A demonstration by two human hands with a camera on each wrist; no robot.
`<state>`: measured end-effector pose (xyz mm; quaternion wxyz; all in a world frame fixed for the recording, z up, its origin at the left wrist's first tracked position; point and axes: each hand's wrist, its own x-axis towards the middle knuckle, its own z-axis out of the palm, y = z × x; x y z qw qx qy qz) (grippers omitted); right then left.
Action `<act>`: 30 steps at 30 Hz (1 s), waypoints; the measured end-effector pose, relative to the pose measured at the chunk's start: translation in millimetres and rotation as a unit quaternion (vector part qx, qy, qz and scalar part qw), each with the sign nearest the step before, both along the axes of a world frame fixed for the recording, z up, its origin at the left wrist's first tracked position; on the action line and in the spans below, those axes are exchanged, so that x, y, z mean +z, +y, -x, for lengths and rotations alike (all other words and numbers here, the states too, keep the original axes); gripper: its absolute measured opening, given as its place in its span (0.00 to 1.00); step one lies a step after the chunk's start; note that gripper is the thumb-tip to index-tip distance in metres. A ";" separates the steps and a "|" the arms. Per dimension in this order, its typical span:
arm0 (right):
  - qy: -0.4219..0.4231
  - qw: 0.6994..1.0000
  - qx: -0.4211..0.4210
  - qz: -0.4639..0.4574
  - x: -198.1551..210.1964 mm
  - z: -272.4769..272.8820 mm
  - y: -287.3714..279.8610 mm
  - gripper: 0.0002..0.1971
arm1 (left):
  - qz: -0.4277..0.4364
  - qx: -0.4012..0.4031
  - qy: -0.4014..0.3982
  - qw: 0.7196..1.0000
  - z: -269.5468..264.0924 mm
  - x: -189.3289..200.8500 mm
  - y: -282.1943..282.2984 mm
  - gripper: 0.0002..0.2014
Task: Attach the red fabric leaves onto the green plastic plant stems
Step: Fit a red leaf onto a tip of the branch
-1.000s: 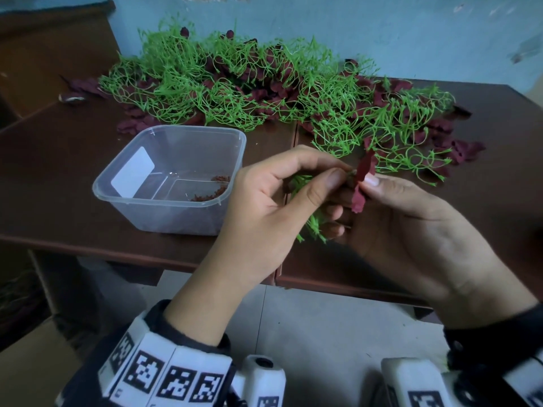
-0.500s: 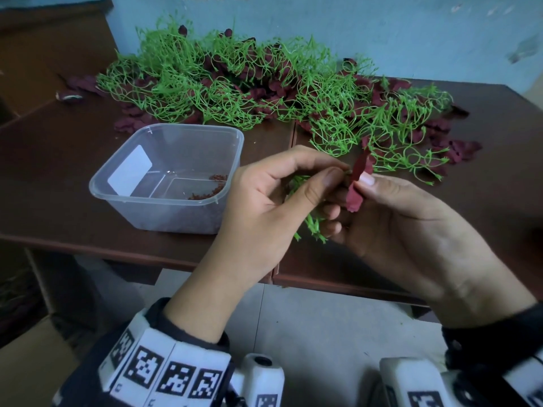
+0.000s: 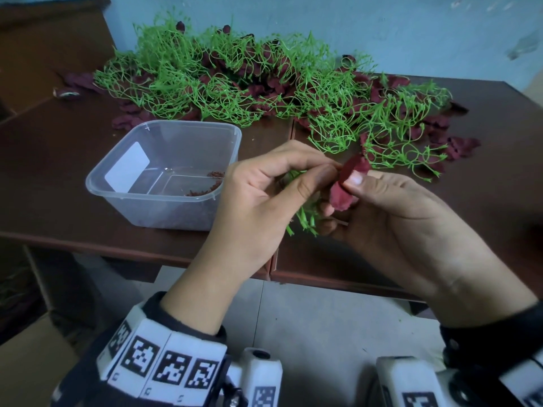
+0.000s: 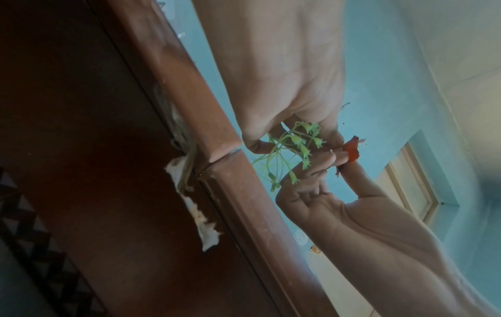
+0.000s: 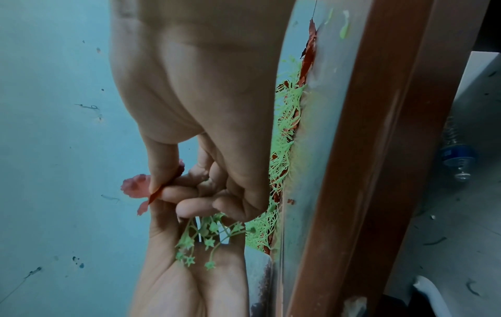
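A dark red fabric leaf [image 3: 342, 188] stands between both hands above the table's front edge. My right hand [image 3: 352, 186] pinches it between thumb and forefinger, as the right wrist view shows at the leaf [image 5: 134, 186]. My left hand [image 3: 326, 171] pinches a small green plastic stem sprig [image 3: 305, 220], thumb and forefinger meeting right at the leaf. The sprig's star-shaped tips hang below the fingers [image 4: 295, 141] and over the left palm [image 5: 208, 233]. The exact joint of stem tip and leaf is hidden by the fingertips.
A clear plastic tub [image 3: 138, 198] with red crumbs [image 3: 205, 190] stands left of the hands on the brown table [image 3: 58, 171]. A large heap of green stems [image 3: 235, 80] mixed with red leaves [image 3: 461, 148] fills the back. A plastic bottle [image 5: 458, 156] lies on the floor.
Both hands have stayed together in the same pinch. The leaf has shifted slightly left and turned, so more of its face shows.
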<state>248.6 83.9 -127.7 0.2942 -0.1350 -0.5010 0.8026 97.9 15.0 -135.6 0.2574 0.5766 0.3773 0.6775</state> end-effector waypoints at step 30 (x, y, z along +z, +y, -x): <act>-0.004 0.999 -0.014 0.038 11.8 -3.2 -14.6 0.07 | 0.036 -0.011 0.021 0.999 5.2 19.8 -8.4 0.21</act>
